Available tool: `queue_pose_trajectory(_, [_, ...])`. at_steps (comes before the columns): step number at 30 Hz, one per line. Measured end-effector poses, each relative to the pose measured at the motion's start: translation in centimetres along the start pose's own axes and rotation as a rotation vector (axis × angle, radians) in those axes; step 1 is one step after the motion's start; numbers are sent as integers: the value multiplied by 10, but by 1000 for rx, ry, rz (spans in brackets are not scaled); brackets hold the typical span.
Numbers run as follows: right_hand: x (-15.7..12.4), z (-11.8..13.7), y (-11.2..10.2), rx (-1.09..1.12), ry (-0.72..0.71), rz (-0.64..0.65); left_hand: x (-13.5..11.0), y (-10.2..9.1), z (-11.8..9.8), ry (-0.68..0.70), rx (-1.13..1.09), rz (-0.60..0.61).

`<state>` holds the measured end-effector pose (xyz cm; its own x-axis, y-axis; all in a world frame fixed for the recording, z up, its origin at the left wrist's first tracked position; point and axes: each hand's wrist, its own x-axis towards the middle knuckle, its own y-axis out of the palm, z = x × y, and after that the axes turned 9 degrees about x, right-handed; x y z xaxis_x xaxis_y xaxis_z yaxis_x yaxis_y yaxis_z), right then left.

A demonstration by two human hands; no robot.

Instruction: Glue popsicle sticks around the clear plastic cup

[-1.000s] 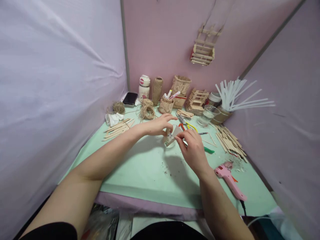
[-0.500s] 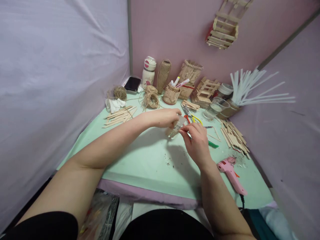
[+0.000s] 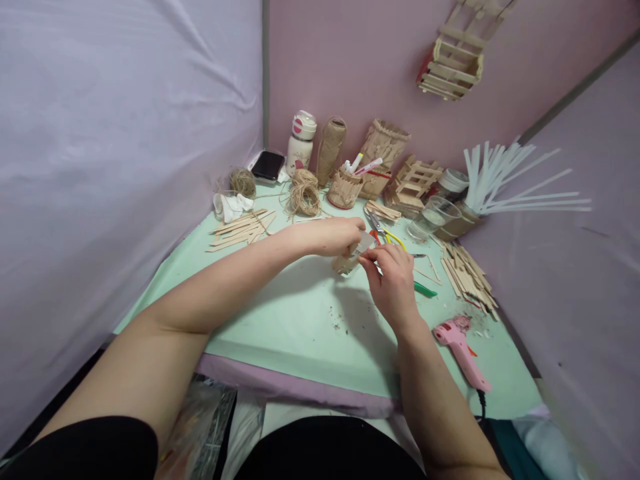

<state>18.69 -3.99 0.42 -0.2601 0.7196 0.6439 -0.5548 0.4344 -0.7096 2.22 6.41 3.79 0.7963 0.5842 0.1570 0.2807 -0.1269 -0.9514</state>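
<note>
A small translucent cup (image 3: 344, 266), tilted and partly hidden by your fingers, sat between your two hands above the middle of the pale green tabletop (image 3: 280, 327). Your right hand (image 3: 393, 280) pinched its near edge between thumb and fingertips; your left hand (image 3: 336, 237) curled over the top from the far side, its fingertips out of sight, so how firmly it gripped could not be told. The wall looked thin, and a hard pinch might have bent it or sprung loose the pale bits on its side; too light a hold could have let it roll.

Just beyond your knuckles lay pliers (image 3: 373, 217) with red and yellow handles, and a green handle (image 3: 425, 289) poked out beside your right hand, where a sideways sweep might have nudged it. A larger clear cup (image 3: 433, 219) stood farther back near wooden sticks (image 3: 465, 277), likely to tip if your elbow swung wide. To the right, a pink glue gun (image 3: 464, 352) rested on its side; its cord (image 3: 481, 403) ran near your forearm, and a snag could have dragged the gun.
</note>
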Motion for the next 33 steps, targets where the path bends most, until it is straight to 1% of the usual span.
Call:
queue_pose_trajectory(3, [1,1,0,0,10,12,-2,-7,-4,45,74,110])
queue_pose_trajectory(5, [2,1,1,0,21,20,-2,-10,-7,44,84,128])
queue_pose_trajectory(9, [3,1,2,-9,22,6,-3,-12,-9,36,89,139])
queue_pose_trajectory(15, [5,-2,4,-17,18,-20,-4,-15,-12,37,166,175])
queue_pose_trajectory(19, [8,-3,5,-2,21,-30,-5,-17,-12,15,158,191])
queue_pose_trajectory(27, [15,-2,4,-18,19,-15,-4,-14,-7,57,152,198])
queue_pose_trajectory(33, [21,-3,3,-44,23,27,-5,-18,-11,91,164,200])
